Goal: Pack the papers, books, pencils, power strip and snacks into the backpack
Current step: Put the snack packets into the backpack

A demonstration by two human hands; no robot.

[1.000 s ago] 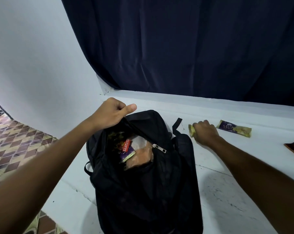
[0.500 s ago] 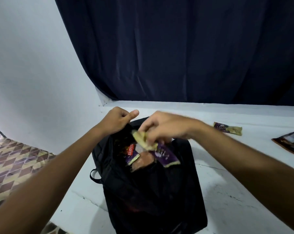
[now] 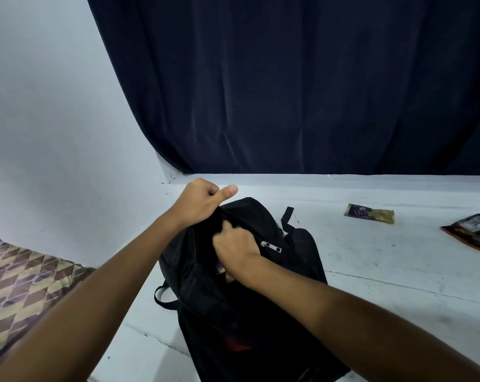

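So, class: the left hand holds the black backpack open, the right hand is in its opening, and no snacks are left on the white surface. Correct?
Not quite. The head view shows two snack packets on the white surface: a purple and gold one and a brown one. The left hand, right hand and backpack are right.

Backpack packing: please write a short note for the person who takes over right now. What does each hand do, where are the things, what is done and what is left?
Left hand: grips the top edge of the backpack and holds the mouth open.
Right hand: curled, inside the mouth; whether it holds a snack cannot be seen.
Backpack lies on the white ledge, zipper pull beside the right hand.
Done: a bit of purple wrapper shows inside; the rest is hidden.
Left: the purple snack bar and the dark packet lie on the ledge to the right. Pack them, then close the zipper.
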